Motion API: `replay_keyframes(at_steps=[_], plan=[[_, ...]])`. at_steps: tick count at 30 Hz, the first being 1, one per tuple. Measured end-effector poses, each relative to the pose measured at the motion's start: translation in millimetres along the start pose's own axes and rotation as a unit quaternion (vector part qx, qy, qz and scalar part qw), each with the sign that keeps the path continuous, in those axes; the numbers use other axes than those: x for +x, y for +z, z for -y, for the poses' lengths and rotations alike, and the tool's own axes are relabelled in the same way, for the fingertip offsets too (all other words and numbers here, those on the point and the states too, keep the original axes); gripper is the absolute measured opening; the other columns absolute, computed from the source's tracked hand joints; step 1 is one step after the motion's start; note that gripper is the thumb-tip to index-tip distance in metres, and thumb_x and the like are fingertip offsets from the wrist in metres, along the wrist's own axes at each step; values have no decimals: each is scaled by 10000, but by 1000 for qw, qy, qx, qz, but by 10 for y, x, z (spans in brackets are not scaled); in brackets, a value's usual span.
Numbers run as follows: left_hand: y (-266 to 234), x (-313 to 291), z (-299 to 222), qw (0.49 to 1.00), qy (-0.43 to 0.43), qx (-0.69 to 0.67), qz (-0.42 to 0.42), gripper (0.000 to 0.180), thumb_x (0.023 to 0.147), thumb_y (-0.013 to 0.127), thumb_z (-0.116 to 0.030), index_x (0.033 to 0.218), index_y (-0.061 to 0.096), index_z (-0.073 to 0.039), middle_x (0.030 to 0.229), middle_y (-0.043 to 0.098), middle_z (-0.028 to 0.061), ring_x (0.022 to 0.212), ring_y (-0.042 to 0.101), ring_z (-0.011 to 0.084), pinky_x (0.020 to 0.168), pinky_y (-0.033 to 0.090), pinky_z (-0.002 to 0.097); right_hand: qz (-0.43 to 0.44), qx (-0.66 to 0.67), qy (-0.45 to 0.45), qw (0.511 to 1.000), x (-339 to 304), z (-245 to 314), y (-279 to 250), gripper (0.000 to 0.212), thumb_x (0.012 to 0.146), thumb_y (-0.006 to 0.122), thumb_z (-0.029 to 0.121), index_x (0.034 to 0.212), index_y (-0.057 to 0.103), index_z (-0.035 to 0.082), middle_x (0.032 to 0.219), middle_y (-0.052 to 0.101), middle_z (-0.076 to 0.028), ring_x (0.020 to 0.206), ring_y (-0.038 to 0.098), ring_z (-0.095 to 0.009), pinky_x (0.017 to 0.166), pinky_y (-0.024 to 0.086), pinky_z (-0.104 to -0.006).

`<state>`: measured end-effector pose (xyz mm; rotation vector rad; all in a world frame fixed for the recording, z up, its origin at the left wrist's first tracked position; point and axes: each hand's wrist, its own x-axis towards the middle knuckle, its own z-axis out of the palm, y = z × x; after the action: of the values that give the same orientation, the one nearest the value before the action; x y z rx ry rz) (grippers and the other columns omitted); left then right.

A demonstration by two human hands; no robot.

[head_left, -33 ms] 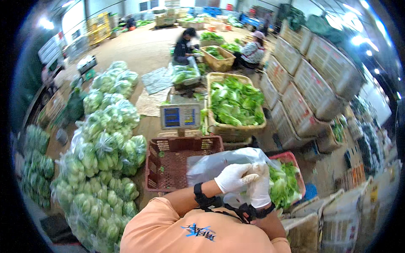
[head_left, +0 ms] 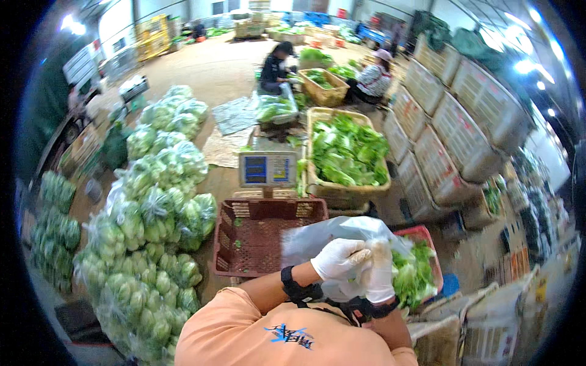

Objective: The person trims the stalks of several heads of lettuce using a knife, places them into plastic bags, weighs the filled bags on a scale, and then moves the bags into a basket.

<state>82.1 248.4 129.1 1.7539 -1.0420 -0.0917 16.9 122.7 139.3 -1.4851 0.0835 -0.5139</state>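
Near one maroon crate (head_left: 259, 244), two gloved hands (head_left: 339, 258) (head_left: 377, 274) hold one plastic bag (head_left: 312, 238).

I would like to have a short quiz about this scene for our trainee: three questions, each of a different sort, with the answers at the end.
1. Multiple choice: which thing do the wearer's left grip and right grip touch?
A) a knife
B) a clear plastic bag
C) a head of cabbage

2. True or false: from the wearer's side, the scale display stands beyond the dark red crate.

3. Fill in the missing word: the leafy greens in the pinkish-red basin lie to the ____ of the dark red crate.

Key: 1: B; 2: true; 3: right.
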Motion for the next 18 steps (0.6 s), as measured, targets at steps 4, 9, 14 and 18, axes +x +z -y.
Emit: replay_keyframes(at_steps=[4, 9, 14, 18], plan=[[-386, -283, 241, 863, -191, -456, -106, 257, 946, 495, -252, 989, 639, -44, 889, 665, 51, 772, 599, 127, 706, 482, 275, -4, -115, 45, 992, 82, -100, -197, 130, 779, 670, 90, 803, 552, 42, 711, 524, -13, 644, 482, -152, 588, 423, -311], [-668, -890, 291, 681, -53, -725, -91, 247, 886, 537, -214, 957, 628, 5, 936, 647, 123, 893, 599, 229, 852, 450, 360, -91, -334, -30, 938, 569, -870, -1413, 276, 835, 606, 127, 675, 400, 35, 610, 375, -30, 575, 357, -156, 521, 344, -336], [-1134, -1158, 340, 880, -218, -391, -160, 129, 807, 643, -130, 840, 541, -59, 811, 573, 31, 750, 533, 157, 741, 433, 278, -309, -287, -9, 907, 849, -1114, -2324, 266, 896, 554, 223, 764, 424, 33, 721, 425, -33, 639, 421, -170, 679, 430, -321], [-1203, -1401, 574, 914, -296, 103, -256, 270, 803, 681, -249, 761, 548, -18, 668, 544, 75, 609, 489, 167, 564, 424, 335, -91, -114, 29, 989, 752, -1292, -1958, 217, 894, 541, 249, 936, 542, 37, 794, 534, -42, 676, 522, -183, 671, 477, -303]])
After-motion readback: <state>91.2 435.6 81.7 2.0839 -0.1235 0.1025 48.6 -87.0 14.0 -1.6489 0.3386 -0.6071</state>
